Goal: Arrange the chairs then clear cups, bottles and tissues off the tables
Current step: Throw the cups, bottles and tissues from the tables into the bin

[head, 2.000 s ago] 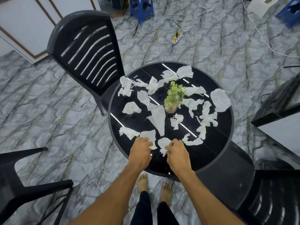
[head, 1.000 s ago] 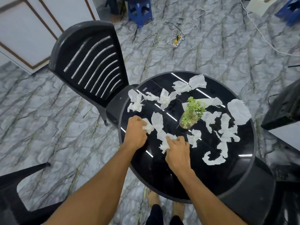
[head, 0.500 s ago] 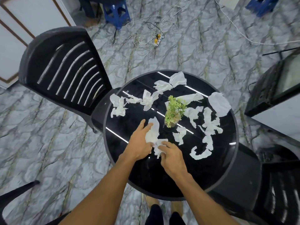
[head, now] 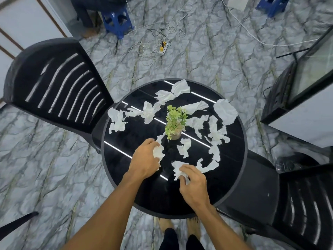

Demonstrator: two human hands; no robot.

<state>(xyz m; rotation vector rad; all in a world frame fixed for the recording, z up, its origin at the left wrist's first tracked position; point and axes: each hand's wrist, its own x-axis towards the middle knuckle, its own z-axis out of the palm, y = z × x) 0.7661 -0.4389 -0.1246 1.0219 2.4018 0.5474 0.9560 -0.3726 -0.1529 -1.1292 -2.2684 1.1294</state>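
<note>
Head view: crumpled tissues (head: 225,113) lie scattered over the round black table (head: 162,201), ringing a small potted plant (head: 175,121). The left hand (head: 146,159) grips a bunched wad (head: 158,152) near the pot; the right hand (head: 193,184) pinches a torn tissue (head: 178,167) on the near side. A slatted chair (head: 54,83) stands against the table's left edge, a second chair (head: 297,204) at its right

The floor (head: 207,65) is covered in grey marble-patterned tile. A white wall (head: 27,18) with brown trim is seen at upper left. A blue stool (head: 117,20) is set near it, and a second stool (head: 270,4) at far right. White cables (head: 144,50) and a power strip (head: 163,48) are strewn between. Strip lights are reflected in the black worktop (head: 180,199).
</note>
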